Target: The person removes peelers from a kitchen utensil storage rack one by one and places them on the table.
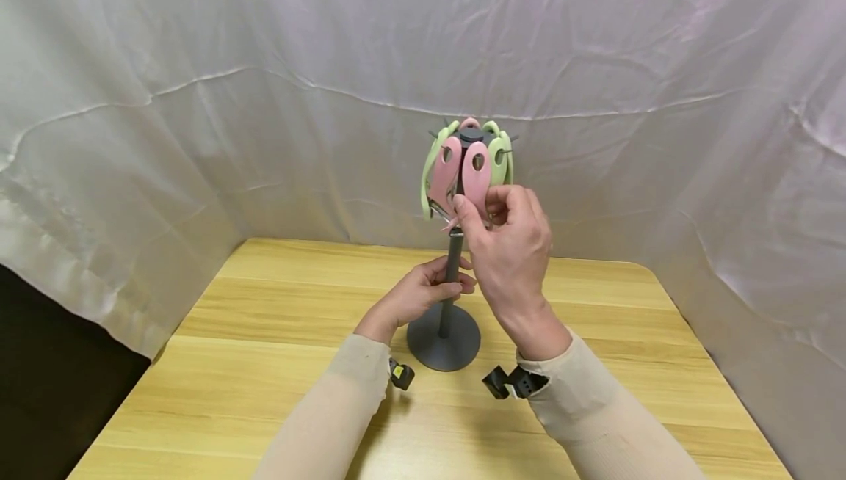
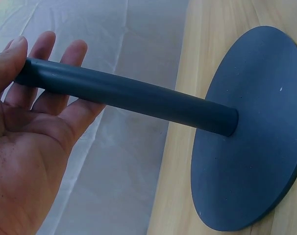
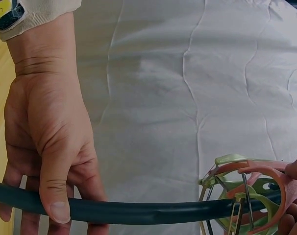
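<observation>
A dark grey stand, with a round base and an upright pole, stands on the table with several pink and green Y-shaped peelers hanging round its top. My left hand holds the pole below the peelers; its thumb lies across the front and its fingers pass behind, as the left wrist view shows. My right hand pinches the lower part of a pink peeler at the front. Beside that one hang another pink peeler and a green peeler. Metal blades show in the right wrist view.
Under the stand is a wooden table. Pale, creased curtain cloth surrounds its back and sides. Thin dark hooks jut out around the stand's top. A black wrist camera sits on the left wrist, another on the right.
</observation>
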### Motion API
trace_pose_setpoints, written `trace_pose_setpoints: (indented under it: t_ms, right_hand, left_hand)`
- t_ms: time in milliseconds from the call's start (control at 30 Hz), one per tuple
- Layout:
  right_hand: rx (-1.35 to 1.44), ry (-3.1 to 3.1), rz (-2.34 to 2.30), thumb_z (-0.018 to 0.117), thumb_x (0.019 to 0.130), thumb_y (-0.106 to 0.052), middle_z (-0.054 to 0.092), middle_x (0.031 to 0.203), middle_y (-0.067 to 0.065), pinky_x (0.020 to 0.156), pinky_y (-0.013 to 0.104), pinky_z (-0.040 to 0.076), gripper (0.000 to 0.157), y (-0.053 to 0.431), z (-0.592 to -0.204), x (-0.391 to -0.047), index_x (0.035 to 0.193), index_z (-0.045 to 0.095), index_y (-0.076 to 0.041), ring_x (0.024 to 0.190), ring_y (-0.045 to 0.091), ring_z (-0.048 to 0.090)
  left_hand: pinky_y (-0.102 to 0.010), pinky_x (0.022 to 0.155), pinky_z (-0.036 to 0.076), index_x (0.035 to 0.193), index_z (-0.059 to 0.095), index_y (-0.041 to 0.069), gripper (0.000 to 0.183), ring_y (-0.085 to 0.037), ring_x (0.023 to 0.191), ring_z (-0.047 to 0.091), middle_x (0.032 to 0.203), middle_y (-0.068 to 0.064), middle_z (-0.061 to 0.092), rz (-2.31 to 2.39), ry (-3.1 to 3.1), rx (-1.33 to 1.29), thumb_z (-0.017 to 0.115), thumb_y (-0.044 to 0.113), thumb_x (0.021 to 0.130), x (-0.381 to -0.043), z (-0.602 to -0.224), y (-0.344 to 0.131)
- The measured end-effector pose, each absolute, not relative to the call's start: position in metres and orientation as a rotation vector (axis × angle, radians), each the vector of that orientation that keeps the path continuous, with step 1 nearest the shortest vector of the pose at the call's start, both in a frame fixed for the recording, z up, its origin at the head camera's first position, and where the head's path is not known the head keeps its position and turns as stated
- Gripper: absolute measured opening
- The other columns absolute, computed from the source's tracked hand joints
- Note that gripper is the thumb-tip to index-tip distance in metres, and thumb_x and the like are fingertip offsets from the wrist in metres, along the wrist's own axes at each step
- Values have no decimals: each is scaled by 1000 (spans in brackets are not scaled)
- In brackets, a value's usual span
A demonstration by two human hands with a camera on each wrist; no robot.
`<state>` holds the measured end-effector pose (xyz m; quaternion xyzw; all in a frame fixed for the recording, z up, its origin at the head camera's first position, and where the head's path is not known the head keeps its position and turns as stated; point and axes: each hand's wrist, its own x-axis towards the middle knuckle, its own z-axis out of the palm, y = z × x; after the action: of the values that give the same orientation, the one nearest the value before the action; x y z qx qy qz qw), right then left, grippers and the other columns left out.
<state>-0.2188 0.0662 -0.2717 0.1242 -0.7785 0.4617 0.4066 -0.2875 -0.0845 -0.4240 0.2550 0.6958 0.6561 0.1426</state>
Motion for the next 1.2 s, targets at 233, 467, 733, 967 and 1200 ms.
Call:
trace_pose_setpoints:
  t_ms: [233,467,733,967,1200]
  right_hand:
    - [319,-1962,1164,83,93,-27,63,92,13,80,36,40,32,67,-271,-217,101,69,0,85,27,60]
    - [339,-1942,1154,84,92,-25,64,91,13,82,37,39,31,69,-270,-215,101,70,1,84,27,60]
    - [420,-1885,1105,82,93,-23,64,89,16,83,37,39,28,72,-271,-212,99,71,3,82,29,60]
    - [523,-1803,1075,81,92,-19,64,87,17,78,28,42,26,76,-276,-209,96,71,4,80,28,60]
    - [586,-1741,1056,80,91,-18,66,89,18,78,21,47,26,82,-286,-210,96,70,5,80,28,60]
  left_hand:
    - [-42,103,56,144,60,13,36,-43,132,63,137,-30,66,1898,2004,739,60,12,108,-288,-425,-84]
    - [-44,106,55,146,58,12,39,-39,131,65,137,-26,67,1882,2025,727,62,14,108,-288,-425,-84]
    - [-45,107,55,149,57,13,41,-36,133,65,140,-16,68,1897,1992,722,59,11,109,-287,-424,-84]
    - [-47,110,53,157,50,16,48,-37,134,63,146,-20,64,1889,1981,757,57,12,110,-284,-422,-84]
    - [-46,113,51,161,45,18,52,-38,141,57,153,-19,58,1867,1991,807,55,10,110,-284,-422,-86]
